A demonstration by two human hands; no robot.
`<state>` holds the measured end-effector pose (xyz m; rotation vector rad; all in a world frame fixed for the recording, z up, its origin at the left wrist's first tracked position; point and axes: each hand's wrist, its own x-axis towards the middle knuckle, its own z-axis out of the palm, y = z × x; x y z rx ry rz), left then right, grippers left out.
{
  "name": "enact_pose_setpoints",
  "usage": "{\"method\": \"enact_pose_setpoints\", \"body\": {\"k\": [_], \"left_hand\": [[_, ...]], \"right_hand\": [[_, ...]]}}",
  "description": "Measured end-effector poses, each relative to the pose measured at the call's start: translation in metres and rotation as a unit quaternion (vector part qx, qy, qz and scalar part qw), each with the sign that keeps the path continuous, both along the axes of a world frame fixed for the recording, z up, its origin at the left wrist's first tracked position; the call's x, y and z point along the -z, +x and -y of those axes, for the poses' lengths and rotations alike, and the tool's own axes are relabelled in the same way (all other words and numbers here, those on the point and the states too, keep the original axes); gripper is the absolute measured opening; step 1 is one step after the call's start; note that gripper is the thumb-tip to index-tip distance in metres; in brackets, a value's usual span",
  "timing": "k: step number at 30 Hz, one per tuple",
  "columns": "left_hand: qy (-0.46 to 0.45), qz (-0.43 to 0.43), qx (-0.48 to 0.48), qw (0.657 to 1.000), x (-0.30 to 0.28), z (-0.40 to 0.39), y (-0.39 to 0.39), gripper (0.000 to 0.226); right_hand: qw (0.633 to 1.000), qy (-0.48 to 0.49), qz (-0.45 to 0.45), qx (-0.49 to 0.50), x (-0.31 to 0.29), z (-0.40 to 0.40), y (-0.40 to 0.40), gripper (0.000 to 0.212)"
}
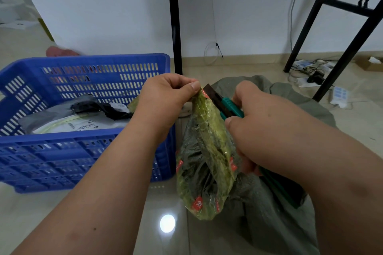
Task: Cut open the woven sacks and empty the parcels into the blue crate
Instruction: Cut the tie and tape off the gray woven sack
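My left hand (165, 99) pinches the top of a grey-green woven sack's neck (207, 151), which is wrapped in yellowish clear tape with red printed patches. My right hand (255, 122) grips a green utility knife (226, 105); its dark blade lies against the taped neck just below my left thumb. The rest of the sack (279, 213) spreads over the floor below and behind my right arm. The blue crate (83, 141) stands at the left, holding grey and black parcels (83, 114).
Black table legs (175, 27) rise behind the crate and at the right (342, 51). Cables, a power adapter and papers (315, 76) lie on the tiled floor by the wall. A small cardboard box (371, 64) sits far right.
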<state>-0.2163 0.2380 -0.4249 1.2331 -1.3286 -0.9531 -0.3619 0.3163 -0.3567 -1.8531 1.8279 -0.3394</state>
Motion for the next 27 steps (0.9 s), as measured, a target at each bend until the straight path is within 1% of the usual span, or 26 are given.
{"method": "enact_pose_setpoints", "body": {"k": [4,9,14,17,20,24,27], "left_hand": [[-0.022,0.054,-0.017,0.998,0.002,0.003,0.0,0.008],[-0.041,0.105,-0.031,0.993,0.003,0.002,-0.004,0.009],[-0.102,0.194,-0.056,0.974,-0.001,0.001,-0.011,0.01],[-0.133,0.234,-0.047,0.962,0.002,-0.001,-0.015,0.011],[-0.141,0.244,-0.048,0.958,0.006,-0.001,-0.016,0.01],[-0.133,0.26,-0.058,0.955,0.011,0.001,-0.017,0.009],[-0.122,0.26,-0.063,0.956,0.015,0.004,-0.015,0.009]], "right_hand": [[1.0,0.005,-0.003,-0.003,0.0,0.0,0.001,0.016],[1.0,0.02,-0.017,0.007,0.001,0.001,0.005,0.023],[0.999,-0.013,-0.033,0.029,0.007,0.0,0.011,0.018],[0.999,-0.017,-0.04,0.026,0.015,0.001,0.014,0.019],[0.998,-0.009,-0.053,0.015,0.016,0.004,0.011,0.018],[0.997,0.002,-0.082,-0.001,0.014,0.004,0.001,0.018],[0.996,0.025,-0.084,-0.004,0.015,0.004,-0.003,0.018]]}}
